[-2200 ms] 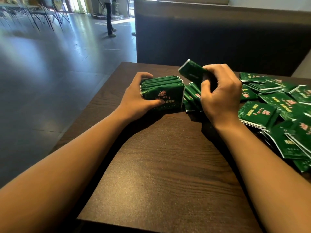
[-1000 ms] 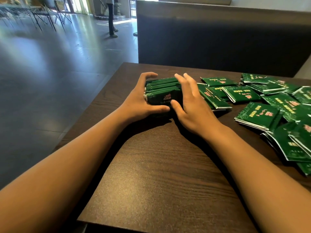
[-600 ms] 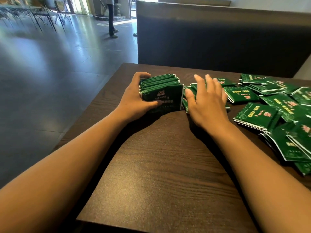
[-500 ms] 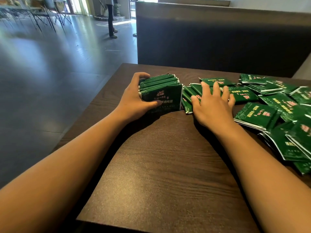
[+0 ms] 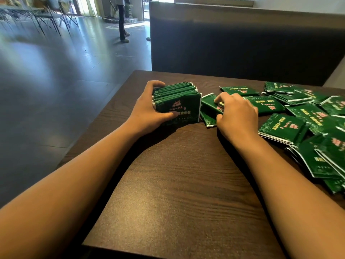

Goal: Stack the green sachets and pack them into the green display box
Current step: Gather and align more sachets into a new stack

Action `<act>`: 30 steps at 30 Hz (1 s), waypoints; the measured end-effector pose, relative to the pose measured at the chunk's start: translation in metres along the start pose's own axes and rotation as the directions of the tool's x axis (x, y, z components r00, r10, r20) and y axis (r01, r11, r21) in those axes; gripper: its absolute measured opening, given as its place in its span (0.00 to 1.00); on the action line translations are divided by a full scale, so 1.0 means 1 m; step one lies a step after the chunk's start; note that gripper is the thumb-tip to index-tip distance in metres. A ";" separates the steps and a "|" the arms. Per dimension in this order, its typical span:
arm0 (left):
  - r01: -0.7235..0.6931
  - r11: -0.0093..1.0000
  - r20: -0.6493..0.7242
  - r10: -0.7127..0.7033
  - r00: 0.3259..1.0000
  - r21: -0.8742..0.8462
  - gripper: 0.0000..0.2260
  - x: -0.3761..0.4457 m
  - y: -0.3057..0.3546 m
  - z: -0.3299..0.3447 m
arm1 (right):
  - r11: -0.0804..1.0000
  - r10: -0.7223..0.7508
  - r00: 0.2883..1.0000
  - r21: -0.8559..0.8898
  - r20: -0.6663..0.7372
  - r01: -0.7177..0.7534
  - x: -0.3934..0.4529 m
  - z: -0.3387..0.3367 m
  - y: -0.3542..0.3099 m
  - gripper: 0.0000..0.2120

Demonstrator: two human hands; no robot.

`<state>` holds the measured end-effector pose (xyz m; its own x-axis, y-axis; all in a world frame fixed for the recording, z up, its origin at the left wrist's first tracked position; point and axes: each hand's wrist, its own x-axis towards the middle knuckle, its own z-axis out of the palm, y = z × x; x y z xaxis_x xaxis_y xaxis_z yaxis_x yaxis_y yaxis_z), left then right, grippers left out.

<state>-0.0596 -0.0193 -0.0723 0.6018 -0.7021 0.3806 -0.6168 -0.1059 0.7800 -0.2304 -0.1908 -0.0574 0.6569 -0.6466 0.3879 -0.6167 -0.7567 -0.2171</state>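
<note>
A stack of green sachets (image 5: pixel 177 103) stands on edge near the far left corner of the dark wooden table (image 5: pixel 177 184). My left hand (image 5: pixel 149 109) grips this stack, thumb on its front face and fingers curled over its far side. Just to the right, my right hand (image 5: pixel 237 113) curls its fingers onto a few loose green sachets (image 5: pixel 210 105) lying beside the stack. Many more loose green sachets (image 5: pixel 283 126) are scattered over the right side of the table. No green display box is in view.
A dark upholstered bench back (image 5: pixel 242 43) rises behind the table. Grey floor lies to the left past the table edge, with chairs (image 5: pixel 46 17) and a standing person's legs (image 5: pixel 122 25) far off.
My right hand left the stack's right side, moved onto the loose sachets next to it, and curled its fingers on them. My left hand has kept its hold on the stack.
</note>
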 end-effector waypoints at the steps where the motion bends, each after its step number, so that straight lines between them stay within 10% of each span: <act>1: 0.000 1.000 0.000 0.000 1.000 0.000 0.34 0.000 0.000 0.000 | 1.000 -0.011 1.000 0.002 -0.019 0.011 0.001 0.000 0.000 0.14; 17: 0.014 1.000 -0.001 -0.014 1.000 -0.020 0.34 0.000 0.000 0.002 | 0.985 -0.095 0.959 0.115 -0.266 0.129 0.003 -0.001 0.002 0.19; 24: 0.021 0.999 -0.020 -0.022 1.000 -0.028 0.34 0.000 0.000 0.001 | 0.847 -0.077 0.797 0.382 -0.599 0.370 0.000 -0.014 -0.008 0.13; 30: 0.014 0.999 -0.020 -0.015 1.000 -0.031 0.34 0.001 -0.001 0.002 | 0.742 -0.079 0.806 0.505 -0.587 0.441 -0.010 -0.020 -0.014 0.10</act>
<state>-0.0592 -0.0214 -0.0740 0.6213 -0.6860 0.3788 -0.5919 -0.0940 0.8005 -0.2369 -0.1720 -0.0402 0.3237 -0.4047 0.8553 0.0512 -0.8951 -0.4429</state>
